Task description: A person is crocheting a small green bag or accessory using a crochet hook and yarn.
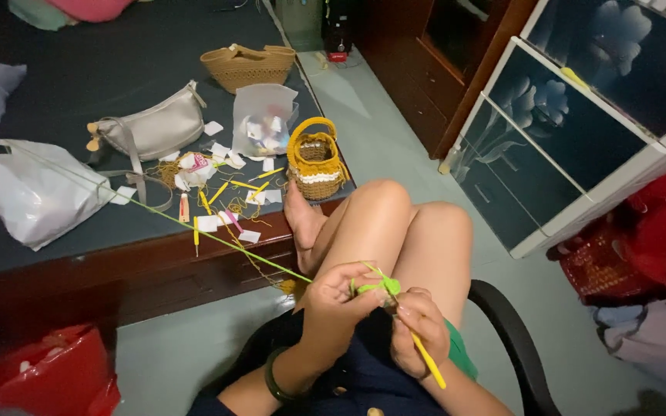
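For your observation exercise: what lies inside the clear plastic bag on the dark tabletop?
Inside the clear plastic bag sits a jumble of small items, white with touches of pink and blue. The cloudy plastic blurs them, so their kind cannot be told. A woven tan bag stands behind it.

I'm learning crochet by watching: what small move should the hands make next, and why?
Probably draw the hook through for one more stitch. The right hand holds the yellow crochet hook with its tip at the small green piece, which the left hand pinches, and the green yarn runs taut to the white plastic bag.
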